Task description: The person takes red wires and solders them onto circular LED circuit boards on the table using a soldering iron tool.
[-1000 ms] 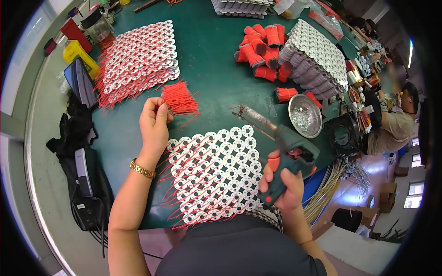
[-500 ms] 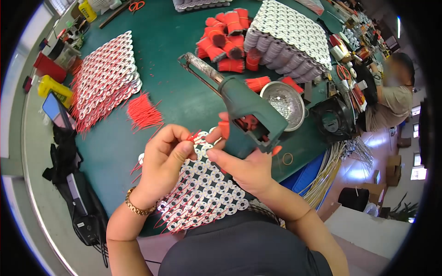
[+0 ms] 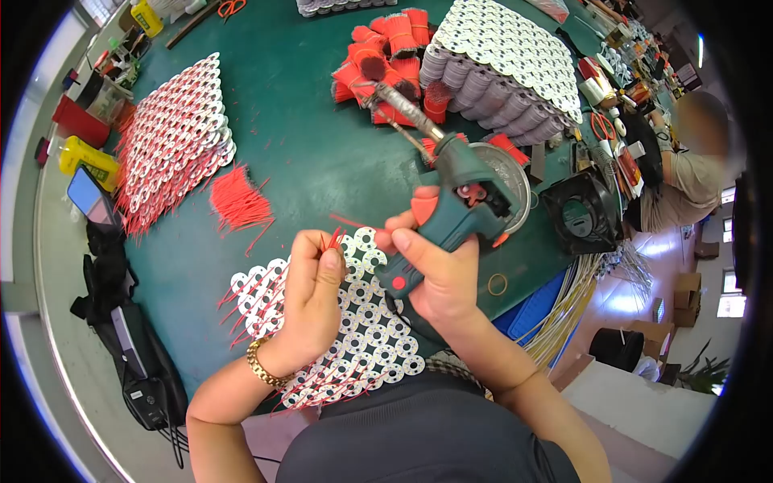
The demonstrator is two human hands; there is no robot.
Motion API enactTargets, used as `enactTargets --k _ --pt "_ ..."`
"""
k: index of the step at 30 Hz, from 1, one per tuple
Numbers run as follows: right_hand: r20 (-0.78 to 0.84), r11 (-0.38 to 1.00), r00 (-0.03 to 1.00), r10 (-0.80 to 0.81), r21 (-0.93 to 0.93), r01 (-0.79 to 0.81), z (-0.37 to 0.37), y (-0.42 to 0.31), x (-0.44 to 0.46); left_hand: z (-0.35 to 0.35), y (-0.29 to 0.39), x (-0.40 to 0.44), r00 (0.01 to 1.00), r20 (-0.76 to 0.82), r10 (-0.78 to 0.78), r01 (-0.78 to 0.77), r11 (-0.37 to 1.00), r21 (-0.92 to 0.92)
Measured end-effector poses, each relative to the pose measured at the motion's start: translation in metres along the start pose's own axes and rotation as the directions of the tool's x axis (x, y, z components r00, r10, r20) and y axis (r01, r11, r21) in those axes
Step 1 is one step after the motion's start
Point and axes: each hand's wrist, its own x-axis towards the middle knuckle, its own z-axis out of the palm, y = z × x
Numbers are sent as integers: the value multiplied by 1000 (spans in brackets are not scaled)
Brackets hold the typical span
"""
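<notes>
The left hand (image 3: 316,282) is nearly closed, its thumb and fingers pinching a few short red wires (image 3: 332,240) above the sheet of round white boards (image 3: 362,310). The right hand (image 3: 439,270) is curled around the green soldering gun (image 3: 455,205), its thumb and fingertips near the left hand. The sheet lies on the green counter (image 3: 298,121), beneath and between both hands; a loose bundle of red wires (image 3: 239,200) lies beyond the left hand.
</notes>
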Motion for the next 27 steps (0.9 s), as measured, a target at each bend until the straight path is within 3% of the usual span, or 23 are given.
enactTargets --k 3,5,6,7,10,13,14,15,17,18,20,21,23,27 --pt "49 995 995 90 29 -92 -2 9 -10 13 15 3 1000 3 12 -12 999 40" --pt "65 995 994 93 39 -96 1 11 -13 25 28 6 999 -31 -8 5 995 -96" --pt "71 997 995 72 -32 -70 0 14 -14 22 24 7 999 31 -8 12 993 -120" --pt "79 994 996 53 -103 -45 -1 16 -14 19 21 9 1000 27 -9 12 993 -119" --pt "130 996 991 35 -89 -23 -2 18 -15 9 19 13 995 83 52 -53 999 7" --pt "102 991 993 64 -122 -51 -5 13 -14 -5 17 22 993 -34 111 -113 992 -50" --pt "66 986 994 90 -145 -79 -6 10 -13 -17 13 24 995 -17 103 -104 990 -96" --pt "64 981 993 97 -175 -84 -10 7 -13 -29 16 22 1000 -11 -5 4 995 -100" --pt "83 971 991 103 -226 -82 -20 -1 -13 -54 27 17 963 37 -267 268 963 -26" --pt "88 966 988 125 -240 -100 -23 -8 -15 -59 24 14 961 28 -276 276 961 -20" --pt "96 962 988 124 -256 -96 -29 -19 -18 -66 15 6 985 -93 -147 168 946 277" --pt "102 962 986 130 -255 -101 -33 -25 -20 -66 11 2 983 -101 -154 177 944 277" --pt "74 936 987 145 -332 -112 -42 -36 -26 -65 4 -4 988 -157 10 89 787 610" --pt "36 898 985 168 -418 -138 -46 -52 -40 -66 -5 -8 994 -112 18 67 704 707"
